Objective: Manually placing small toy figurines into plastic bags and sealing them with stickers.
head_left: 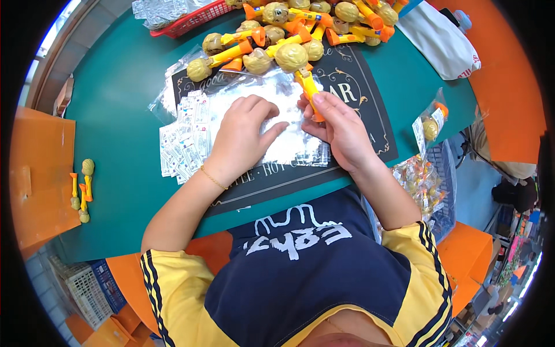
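Observation:
My right hand (341, 127) grips the yellow-and-orange stem of a toy dispenser (308, 84) with a golden, round head. The head points away from me, toward the heap of similar toys (274, 32) at the far side. To its left, my left hand (245, 130) rests over a stack of clear plastic bags (283, 144). Its fingers are curled, the thumb stands apart from them, and nothing shows in between. Small printed paper slips (185, 136) lie fanned out beside my left wrist. Bags and slips lie on a black mat (376, 124) with decorative lettering.
A red basket (193, 18) of flat packets stands at the far left of the green table (115, 144). Several loose toys (85, 194) lie near its left edge. One bagged toy (430, 127) sits at the right edge, above a crate (445, 185) of bagged toys. A white cloth bag (442, 43) lies far right.

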Available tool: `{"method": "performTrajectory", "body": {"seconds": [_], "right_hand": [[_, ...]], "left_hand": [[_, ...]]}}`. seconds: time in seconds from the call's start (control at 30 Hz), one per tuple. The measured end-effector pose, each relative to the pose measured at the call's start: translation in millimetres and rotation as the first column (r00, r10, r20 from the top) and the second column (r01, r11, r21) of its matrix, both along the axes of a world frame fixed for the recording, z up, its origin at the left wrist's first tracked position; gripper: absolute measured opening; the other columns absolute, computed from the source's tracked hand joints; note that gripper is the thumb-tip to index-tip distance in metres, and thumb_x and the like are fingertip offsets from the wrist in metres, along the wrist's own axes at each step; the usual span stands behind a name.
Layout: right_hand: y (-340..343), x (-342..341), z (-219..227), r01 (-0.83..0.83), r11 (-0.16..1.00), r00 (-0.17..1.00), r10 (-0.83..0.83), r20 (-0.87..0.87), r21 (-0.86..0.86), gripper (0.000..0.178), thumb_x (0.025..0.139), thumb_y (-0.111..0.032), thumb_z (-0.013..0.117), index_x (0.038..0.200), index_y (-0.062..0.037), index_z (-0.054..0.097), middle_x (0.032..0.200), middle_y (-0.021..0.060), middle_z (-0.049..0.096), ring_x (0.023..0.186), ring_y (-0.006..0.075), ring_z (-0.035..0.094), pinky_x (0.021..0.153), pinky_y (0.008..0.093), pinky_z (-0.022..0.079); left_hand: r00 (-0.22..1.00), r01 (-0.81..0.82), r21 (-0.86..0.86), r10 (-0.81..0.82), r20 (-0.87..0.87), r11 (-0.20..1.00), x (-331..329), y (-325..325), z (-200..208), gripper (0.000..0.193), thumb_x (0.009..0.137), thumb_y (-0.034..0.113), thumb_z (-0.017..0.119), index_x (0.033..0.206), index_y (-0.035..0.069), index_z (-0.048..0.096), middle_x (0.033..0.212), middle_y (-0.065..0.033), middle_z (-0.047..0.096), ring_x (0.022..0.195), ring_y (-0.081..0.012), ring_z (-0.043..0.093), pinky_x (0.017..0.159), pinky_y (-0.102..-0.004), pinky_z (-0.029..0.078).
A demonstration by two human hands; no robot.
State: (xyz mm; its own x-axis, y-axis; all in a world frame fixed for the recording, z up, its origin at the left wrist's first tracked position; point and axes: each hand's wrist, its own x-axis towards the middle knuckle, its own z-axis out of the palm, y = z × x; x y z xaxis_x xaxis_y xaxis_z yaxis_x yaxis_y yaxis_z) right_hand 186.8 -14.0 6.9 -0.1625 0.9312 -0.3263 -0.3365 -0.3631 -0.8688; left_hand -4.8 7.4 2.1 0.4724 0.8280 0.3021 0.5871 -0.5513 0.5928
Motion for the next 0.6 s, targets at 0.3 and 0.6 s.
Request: {"method": "performTrajectory", "body": {"seconds": [0.3, 0.6], "right_hand": [[0.9, 1.3, 4.8, 0.032, 0.999, 0.999, -0.032, -0.028, -0.005, 0.029, 0.095, -0.029, 0.049, 0.108, -0.0035, 0.054, 0.092, 0.0022, 0.056, 0.106, 0.0127, 0.054, 0.080, 0.0273, 0.052], [-1.8, 22.3, 8.3, 0.005, 0.994, 0.989, -0.022, 0.146, 0.113, 0.033, 0.094, -0.027, 0.050, 0.114, -0.0004, 0.054, 0.084, 0.0021, 0.059, 0.083, 0.0096, 0.058, 0.072, 0.0235, 0.049]], "left_hand": [[0.999, 0.010, -0.021, -0.009, 0.048, 1.000, -1.4, 1.6, -3.9, 0.013, 0.074, 0.015, 0.071, 0.079, 0.005, 0.066, 0.077, -0.0067, 0.059, 0.068, -0.0212, 0.056, 0.059, -0.0306, 0.047], [0.974, -0.035, 0.073, 0.017, 0.227, 0.997, -1.7, -2.0, 3.4, 0.007, 0.072, 0.012, 0.070, 0.078, 0.009, 0.069, 0.082, -0.0040, 0.064, 0.075, -0.0210, 0.056, 0.069, -0.0318, 0.045]]}}
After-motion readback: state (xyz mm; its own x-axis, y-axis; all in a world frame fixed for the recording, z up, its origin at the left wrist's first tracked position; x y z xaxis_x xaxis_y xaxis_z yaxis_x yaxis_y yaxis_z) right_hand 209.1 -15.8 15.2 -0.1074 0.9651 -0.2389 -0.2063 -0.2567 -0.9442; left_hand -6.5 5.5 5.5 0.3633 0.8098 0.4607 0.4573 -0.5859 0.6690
